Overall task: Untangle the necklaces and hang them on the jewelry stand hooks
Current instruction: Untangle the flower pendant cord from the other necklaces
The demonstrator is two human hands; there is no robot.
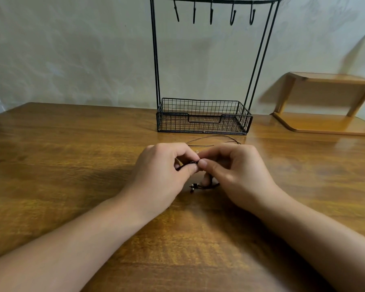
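Dark cord necklaces point(212, 139) lie tangled on the wooden table point(61, 165), thin loops trailing toward the stand. My left hand point(162, 173) and my right hand point(234, 171) meet fingertip to fingertip, both pinching the same dark cord between thumb and forefinger. Small beaded cord ends point(193, 187) hang below, between my hands. The black wire jewelry stand point(202, 116) rises behind, with several bare hooks point(232, 16) along its top bar. The tangle itself is mostly hidden by my fingers.
The stand's base is a wire basket point(246, 123) with nothing visible inside. A small wooden shelf point(325, 102) sits at the back right against the pale wall. The table's left corner is at the far left.
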